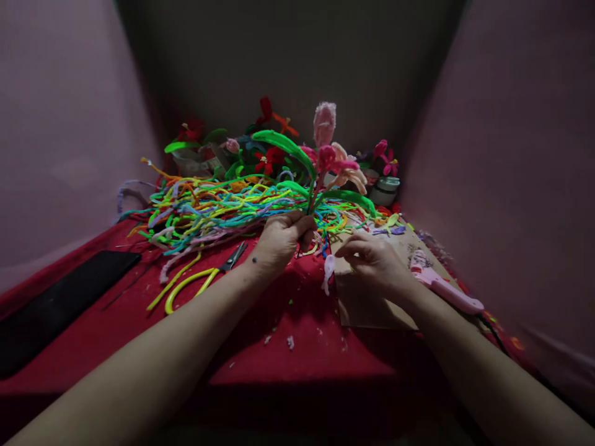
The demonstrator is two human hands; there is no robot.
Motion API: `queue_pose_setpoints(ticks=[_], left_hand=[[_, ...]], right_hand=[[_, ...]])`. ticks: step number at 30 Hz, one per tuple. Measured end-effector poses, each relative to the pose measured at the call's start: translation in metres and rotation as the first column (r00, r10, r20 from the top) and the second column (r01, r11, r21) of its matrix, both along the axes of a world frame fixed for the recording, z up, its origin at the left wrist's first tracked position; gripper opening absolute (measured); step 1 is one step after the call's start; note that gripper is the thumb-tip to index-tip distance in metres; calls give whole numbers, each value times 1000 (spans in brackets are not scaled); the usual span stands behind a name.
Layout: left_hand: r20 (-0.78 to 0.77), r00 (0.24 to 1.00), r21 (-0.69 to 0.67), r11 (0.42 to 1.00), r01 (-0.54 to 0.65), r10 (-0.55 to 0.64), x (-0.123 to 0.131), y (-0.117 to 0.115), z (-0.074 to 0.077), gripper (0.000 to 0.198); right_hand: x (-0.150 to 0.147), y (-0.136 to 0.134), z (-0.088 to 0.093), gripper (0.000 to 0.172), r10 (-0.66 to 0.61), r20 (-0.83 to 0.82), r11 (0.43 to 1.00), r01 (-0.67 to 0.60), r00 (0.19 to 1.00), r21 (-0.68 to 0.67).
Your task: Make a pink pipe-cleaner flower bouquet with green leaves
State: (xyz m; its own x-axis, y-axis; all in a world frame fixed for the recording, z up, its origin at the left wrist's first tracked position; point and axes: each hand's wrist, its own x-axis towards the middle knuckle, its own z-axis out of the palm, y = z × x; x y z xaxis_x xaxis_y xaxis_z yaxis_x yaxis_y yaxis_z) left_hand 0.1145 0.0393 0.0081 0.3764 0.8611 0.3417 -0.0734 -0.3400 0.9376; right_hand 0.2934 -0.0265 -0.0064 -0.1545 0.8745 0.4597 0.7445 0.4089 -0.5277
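My left hand (284, 238) is closed around the stems of a pipe-cleaner flower bunch, held upright over the table. The bunch has a pale pink fuzzy tulip (324, 124) on top, a bright pink flower (327, 157), a peach flower (348, 176) and long green leaves (286, 144). To its right, my right hand (374, 260) hovers above a brown board (367, 310), thumb and fingers curled together in a pinch. Whatever is between those fingertips is hidden. Close to them is a small pale lilac fuzzy piece (328, 272); whether they touch it, I cannot tell.
A heap of coloured pipe cleaners (223, 204) covers the back of the red-clothed table (288, 359). Yellow-handled scissors (204, 282) and a black flat object (65, 303) lie left. A pink glue gun (446, 288) rests right, near a jar (385, 191).
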Motion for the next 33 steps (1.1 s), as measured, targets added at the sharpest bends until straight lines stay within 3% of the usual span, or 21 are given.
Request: queue_pose_setpoints(ticks=[3, 5, 9, 13, 15, 17, 20, 23, 33], left_hand=[[9, 1000, 16, 1000, -3, 3, 0, 2, -1, 31], [-3, 1000, -5, 1000, -2, 2, 0, 0, 0, 32], [5, 1000, -42, 999, 17, -16, 2, -3, 1, 31], [114, 991, -113, 990, 83, -71, 2, 0, -4, 28], [190, 979, -194, 975, 105, -68, 3, 3, -8, 25], [269, 962, -267, 956, 126, -52, 3, 6, -12, 22], [357, 932, -312, 933, 178, -59, 3, 7, -13, 21], [406, 908, -323, 914, 246, -100, 2, 3, -9, 20], [478, 865, -330, 882, 338, -153, 1, -3, -2, 24]], right_hand=[[14, -3, -2, 22, -164, 282, 986, 166, 945, 17], [22, -3, -7, 27, -205, 422, 974, 226, 883, 0], [33, 2, -24, 45, -181, 495, 970, 237, 850, -52], [35, 5, -29, 45, -188, 316, 977, 210, 930, -37], [32, 2, -21, 48, -232, 140, 969, 242, 963, -58], [25, -2, -9, 50, -242, -103, 960, 223, 965, -171], [11, -6, 8, 52, -162, -467, 952, 12, 869, -307], [-2, -2, 14, 52, -86, -672, 943, -158, 735, -294], [-24, 18, 5, 30, -91, -863, 913, -304, 497, -271]])
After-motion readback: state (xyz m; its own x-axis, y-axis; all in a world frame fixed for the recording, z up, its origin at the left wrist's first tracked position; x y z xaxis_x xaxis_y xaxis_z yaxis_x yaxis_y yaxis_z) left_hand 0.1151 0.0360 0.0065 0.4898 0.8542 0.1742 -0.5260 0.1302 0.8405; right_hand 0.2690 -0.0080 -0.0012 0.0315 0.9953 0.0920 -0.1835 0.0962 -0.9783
